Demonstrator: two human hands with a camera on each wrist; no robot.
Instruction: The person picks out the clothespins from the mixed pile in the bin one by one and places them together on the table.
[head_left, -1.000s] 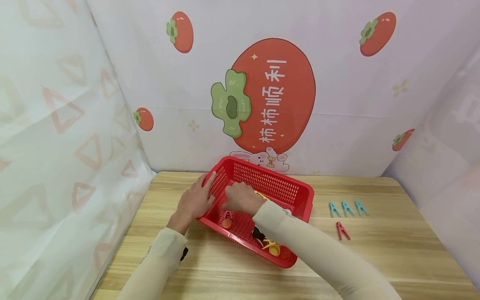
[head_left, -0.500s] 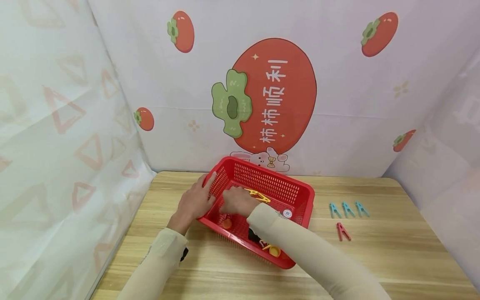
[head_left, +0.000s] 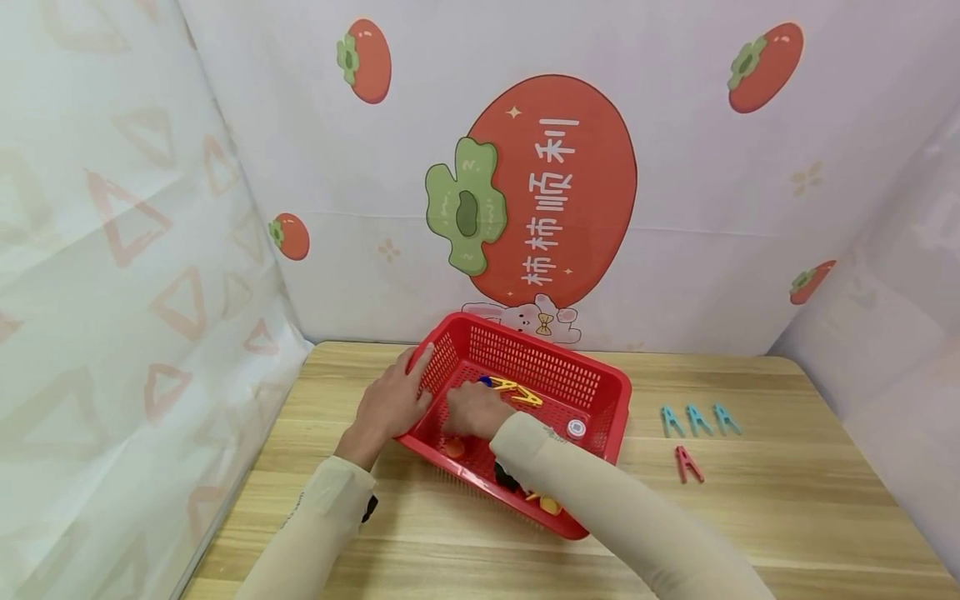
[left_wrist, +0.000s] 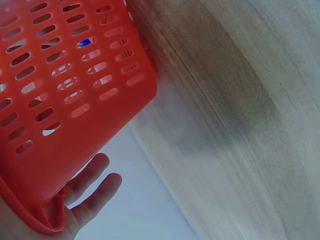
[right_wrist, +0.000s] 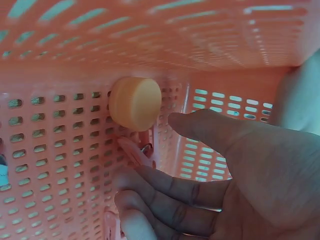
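Note:
A red plastic basket [head_left: 551,343] with slotted walls stands on the wooden table. My left hand [head_left: 393,398] holds its left rim; two of that hand's fingers [left_wrist: 97,197] show past the rim in the left wrist view. Down inside the basket, my right hand [head_left: 474,408] has its thumb apart from its bent fingers, nothing pinched between them. Its fingertips lie close to a pink clothespin [right_wrist: 137,150] on the basket floor; whether they touch it, I cannot tell. Beside that clothespin is an orange bottle cap [right_wrist: 136,104]. Part of another pink piece [right_wrist: 111,225] shows below the fingers.
Also in the basket are yellow clothespins [head_left: 528,397], a blue item [head_left: 485,382], a white round cap [head_left: 576,428], a black item [head_left: 506,477] and a yellow cap [head_left: 551,505]. Right of it lie three blue clothespins [head_left: 697,420] in a row and a red clothespin [head_left: 687,464].
My right hand has shifted slightly left and toward me inside the basket, uncovering the yellow clothespins, the blue item and the white cap. My left hand stays on the rim.

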